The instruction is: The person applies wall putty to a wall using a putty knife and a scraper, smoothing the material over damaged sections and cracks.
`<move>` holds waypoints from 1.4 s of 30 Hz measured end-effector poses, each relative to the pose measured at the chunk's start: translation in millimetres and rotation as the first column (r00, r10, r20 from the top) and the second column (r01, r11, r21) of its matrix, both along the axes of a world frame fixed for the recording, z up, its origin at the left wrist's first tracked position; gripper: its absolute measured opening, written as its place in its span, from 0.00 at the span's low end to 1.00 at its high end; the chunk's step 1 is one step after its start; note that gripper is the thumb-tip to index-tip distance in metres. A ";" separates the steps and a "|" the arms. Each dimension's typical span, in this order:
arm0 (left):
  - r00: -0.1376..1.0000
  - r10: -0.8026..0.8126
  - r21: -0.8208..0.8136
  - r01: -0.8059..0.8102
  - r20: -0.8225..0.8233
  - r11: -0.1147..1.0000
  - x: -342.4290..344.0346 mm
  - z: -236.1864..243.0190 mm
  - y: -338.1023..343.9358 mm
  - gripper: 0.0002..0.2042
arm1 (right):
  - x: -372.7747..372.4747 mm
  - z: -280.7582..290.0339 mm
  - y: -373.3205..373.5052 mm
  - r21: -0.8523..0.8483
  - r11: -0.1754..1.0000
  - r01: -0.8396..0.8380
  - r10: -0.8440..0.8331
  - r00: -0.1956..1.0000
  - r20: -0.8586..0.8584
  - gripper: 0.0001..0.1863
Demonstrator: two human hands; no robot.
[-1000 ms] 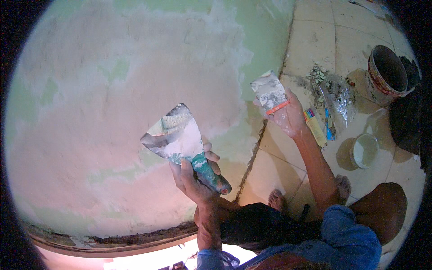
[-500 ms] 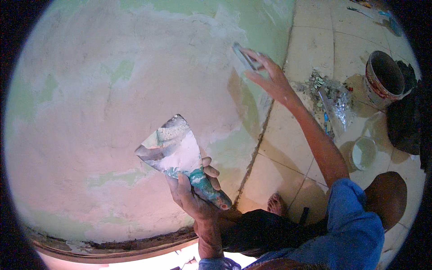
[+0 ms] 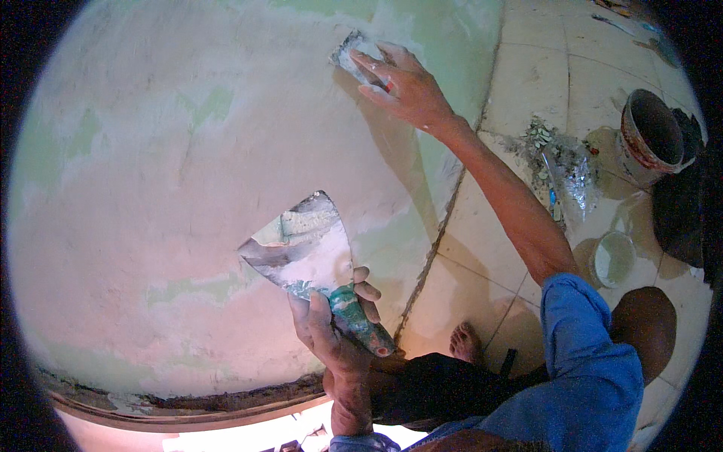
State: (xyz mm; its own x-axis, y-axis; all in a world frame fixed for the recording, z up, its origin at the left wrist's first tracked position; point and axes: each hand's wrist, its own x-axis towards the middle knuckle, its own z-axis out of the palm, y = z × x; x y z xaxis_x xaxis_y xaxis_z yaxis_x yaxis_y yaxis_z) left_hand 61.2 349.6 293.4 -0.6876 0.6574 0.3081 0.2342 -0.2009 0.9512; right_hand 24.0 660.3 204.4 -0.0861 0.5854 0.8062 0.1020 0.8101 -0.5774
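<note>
My left hand (image 3: 324, 324) grips a wide putty knife (image 3: 301, 245) by its worn teal handle, blade upward and smeared with white paste, low in the middle of the view. My right hand (image 3: 403, 90) reaches up to the patched wall (image 3: 188, 181), pale with green areas, holding a smaller whitish scraper (image 3: 348, 49) against or very close to its surface. My fingers lie over that scraper and partly hide it.
On the tiled floor (image 3: 527, 83) at the right are broken bits (image 3: 557, 162), a stained bucket (image 3: 651, 132), a pale tub (image 3: 611, 258) and a dark bundle (image 3: 674, 218). My bare foot (image 3: 465, 340) is by the wall's edge. A wooden ledge (image 3: 188, 418) borders the wall below.
My right hand has swung up and to the left with the small scraper, from over the floor's edge onto the wall. My left hand and wide knife have shifted only slightly.
</note>
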 end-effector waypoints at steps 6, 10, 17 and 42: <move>0.999 0.031 -0.013 -0.031 -0.044 0.999 4.5 -0.6 4.4 0.23 | -24.3 -27.5 -5.1 -0.007 0.997 0.071 -0.071 0.996 0.046 0.29; 0.996 0.078 -0.032 -0.080 -0.035 0.996 4.5 -0.5 3.0 0.23 | -4.2 -50.0 -23.8 -0.088 0.994 0.065 -0.048 0.983 0.176 0.28; 0.999 0.024 -0.048 -0.026 -0.030 0.999 6.6 1.3 0.7 0.24 | 4.5 4.7 -8.6 -0.376 0.926 -0.012 0.044 0.996 0.077 0.28; 1.000 -0.030 -0.106 0.029 -0.004 0.994 5.8 1.5 -5.2 0.22 | -20.8 3.6 37.2 -0.060 0.998 0.026 -0.027 0.999 -0.017 0.28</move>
